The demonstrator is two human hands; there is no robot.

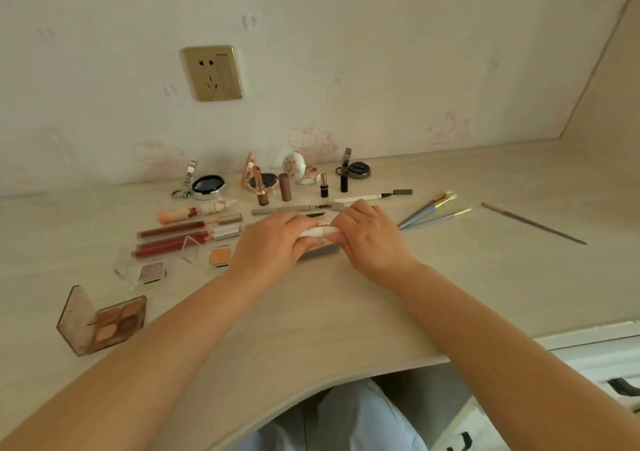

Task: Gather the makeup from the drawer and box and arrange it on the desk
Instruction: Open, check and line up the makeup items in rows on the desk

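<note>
I had both hands curled round a white tube (320, 233), the left hand (273, 242) gripping one end and the right hand (370, 239) the other, low over the middle of the pale wood-grain desk (346, 312). Around them lay lip glosses (187, 237), upright lipsticks (261, 187), open compacts (207, 185), an eyeshadow palette (110, 322) and brushes (429, 209). Behind stood wallpaper with faint pink cartoon cats and a gold wall socket (212, 72).

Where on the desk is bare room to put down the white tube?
Free: the desk front between the brown eyeshadow palette and the forearms; also right, beyond the long thin brush. Crowded: everything left of and behind the hands holding the white tube.
</note>
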